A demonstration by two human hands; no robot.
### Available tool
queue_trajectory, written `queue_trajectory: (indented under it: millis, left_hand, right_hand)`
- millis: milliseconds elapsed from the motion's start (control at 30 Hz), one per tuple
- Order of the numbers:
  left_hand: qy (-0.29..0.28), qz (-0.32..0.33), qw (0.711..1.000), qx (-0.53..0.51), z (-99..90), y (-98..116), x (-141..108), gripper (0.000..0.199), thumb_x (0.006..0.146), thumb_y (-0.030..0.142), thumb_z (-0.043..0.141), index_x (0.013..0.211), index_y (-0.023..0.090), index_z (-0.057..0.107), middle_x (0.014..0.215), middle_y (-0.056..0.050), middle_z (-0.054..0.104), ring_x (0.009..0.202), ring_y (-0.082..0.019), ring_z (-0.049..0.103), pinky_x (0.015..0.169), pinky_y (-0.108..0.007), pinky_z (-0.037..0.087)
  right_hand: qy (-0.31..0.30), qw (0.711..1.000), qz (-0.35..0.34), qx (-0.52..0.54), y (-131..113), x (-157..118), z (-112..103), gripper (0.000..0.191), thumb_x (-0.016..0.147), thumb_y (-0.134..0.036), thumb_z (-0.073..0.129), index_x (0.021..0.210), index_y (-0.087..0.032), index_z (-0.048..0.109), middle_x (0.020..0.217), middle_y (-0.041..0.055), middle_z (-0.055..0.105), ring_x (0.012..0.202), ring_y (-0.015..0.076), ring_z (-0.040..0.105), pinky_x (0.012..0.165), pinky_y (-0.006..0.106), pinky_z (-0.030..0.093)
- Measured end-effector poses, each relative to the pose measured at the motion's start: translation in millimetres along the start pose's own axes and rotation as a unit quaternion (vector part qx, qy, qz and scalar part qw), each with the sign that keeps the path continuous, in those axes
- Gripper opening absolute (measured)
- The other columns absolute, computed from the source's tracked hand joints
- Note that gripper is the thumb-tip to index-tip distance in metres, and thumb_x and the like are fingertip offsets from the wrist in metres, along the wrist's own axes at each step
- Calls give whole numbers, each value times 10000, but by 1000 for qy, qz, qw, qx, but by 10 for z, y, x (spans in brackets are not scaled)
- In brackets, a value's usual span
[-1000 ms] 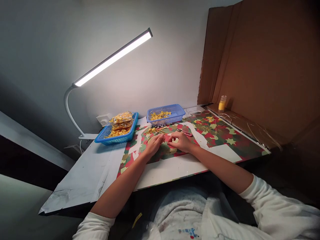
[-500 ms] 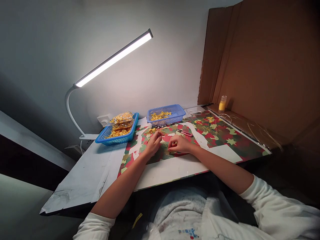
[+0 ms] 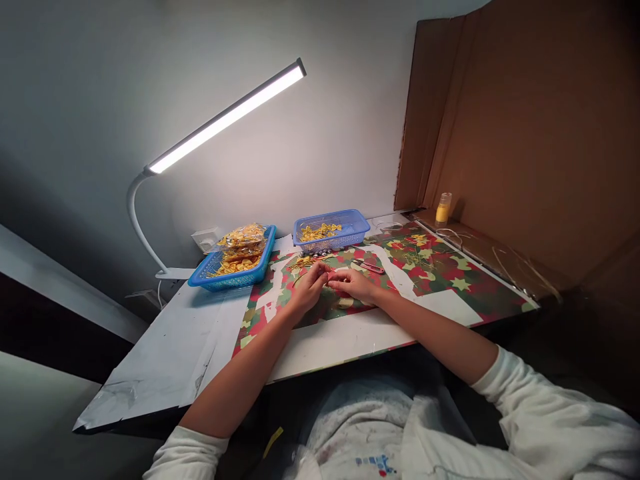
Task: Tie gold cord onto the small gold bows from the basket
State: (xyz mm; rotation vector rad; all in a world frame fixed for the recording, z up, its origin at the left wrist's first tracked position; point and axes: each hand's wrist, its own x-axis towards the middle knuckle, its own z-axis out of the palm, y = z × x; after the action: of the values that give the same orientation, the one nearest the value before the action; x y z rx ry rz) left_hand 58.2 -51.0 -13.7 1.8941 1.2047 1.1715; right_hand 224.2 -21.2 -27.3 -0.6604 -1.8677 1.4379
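Over the camouflage-patterned sheet (image 3: 453,270), my left hand (image 3: 310,288) and my right hand (image 3: 354,284) meet fingertip to fingertip. Both are closed in a pinch; what lies between the fingers is too small to make out. Just beyond my left hand lies a small pile of thin gold-coloured pieces (image 3: 300,263). A few shiny round beads (image 3: 317,253) sit behind it. Pink-handled thread snips (image 3: 369,267) rest a little beyond my right hand, apart from it.
A blue basket (image 3: 200,279) at the left holds bagged yellow-gold pieces. Another basket (image 3: 356,233) at the back holds gold bows. A lamp (image 3: 227,120) reaches over the table. Yellow-filled bottle (image 3: 443,209), loose cords and a cardboard wall (image 3: 525,147) stand right.
My right hand has moved left and slightly up, from a little apart to my left hand's fingertips. My left hand has stayed almost in place.
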Motion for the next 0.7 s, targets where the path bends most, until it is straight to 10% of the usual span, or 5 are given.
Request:
queue_trajectory:
  millis: [700]
  left_hand:
    - [29,-17,998,52,-11,-60,19,74,871,258,428,874,209,483,743,9,479,715,-150,444,686,-260,384]
  right_hand:
    - [51,985,123,114,-124,-17,-28,132,596,-235,631,509,-143,594,599,13,569,538,83,454,488,208,337]
